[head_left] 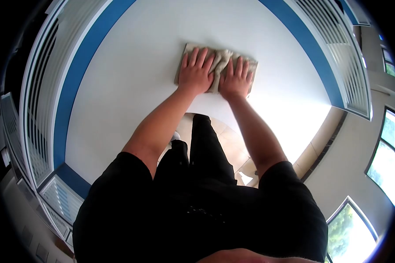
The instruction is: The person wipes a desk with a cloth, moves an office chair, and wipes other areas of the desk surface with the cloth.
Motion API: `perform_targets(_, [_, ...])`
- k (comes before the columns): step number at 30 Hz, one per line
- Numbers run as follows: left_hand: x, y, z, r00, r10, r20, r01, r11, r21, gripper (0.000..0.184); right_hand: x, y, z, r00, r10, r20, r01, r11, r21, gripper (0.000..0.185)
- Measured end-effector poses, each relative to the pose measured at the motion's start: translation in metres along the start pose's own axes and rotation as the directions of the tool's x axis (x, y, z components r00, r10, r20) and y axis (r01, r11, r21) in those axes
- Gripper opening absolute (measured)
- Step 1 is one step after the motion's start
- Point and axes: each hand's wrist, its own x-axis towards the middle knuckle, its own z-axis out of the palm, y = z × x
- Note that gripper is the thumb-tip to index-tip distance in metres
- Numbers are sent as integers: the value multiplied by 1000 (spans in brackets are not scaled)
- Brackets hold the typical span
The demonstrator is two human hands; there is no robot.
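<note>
A greyish-beige cloth (219, 65) lies spread on a white surface (131, 65), with a raised, bunched fold down its middle. My left hand (196, 72) rests flat on the cloth's left part, fingers apart and pointing away from me. On the right part, my right hand (237, 79) presses down with its fingers spread. The fold rises between the two hands. Neither hand grips the cloth; both lie on top of it.
Blue borders (66, 109) edge the white surface, with slatted white panels (41, 101) outside them on both sides. Tiled floor (221, 136) shows below the near edge, around my legs. Windows (384, 140) stand at the right.
</note>
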Motion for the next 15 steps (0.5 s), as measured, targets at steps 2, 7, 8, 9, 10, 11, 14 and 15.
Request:
perform_targets(2, [-37,-7,-3,1000,6,28,-6,1000,-13,71,-37,-15,0,999,8,41,-9,1000,12,80])
perform_targets(7, [-83,1,4,999,-10,37,13,998,-66,71,-91,-5,21,957,72,-282,1,968,250,80])
perform_targets(8, [-82,2,5,999,-17,35,21,995,-98,71,-87,-2,17,969,76,-233,-24,975,221,79])
perform_targets(9, [-80,6,1,1000,-14,21,16,995,-100,71,-83,0,16,980,81,-182,-45,981,191,79])
perform_targets(10, [-75,9,-2,996,-7,89,12,998,-57,72,-79,2,16,981,78,-175,-45,981,189,76])
perform_targets(11, [-69,6,-4,988,-1,157,3,1000,-14,72,-76,0,18,979,84,-186,-49,982,184,76])
perform_targets(14, [-51,4,2,998,54,27,-52,995,-80,70,-80,2,22,989,84,-120,-57,975,214,78])
perform_targets(15, [-42,2,3,995,94,-44,-98,988,-116,69,-77,2,23,991,82,-108,-58,976,210,78])
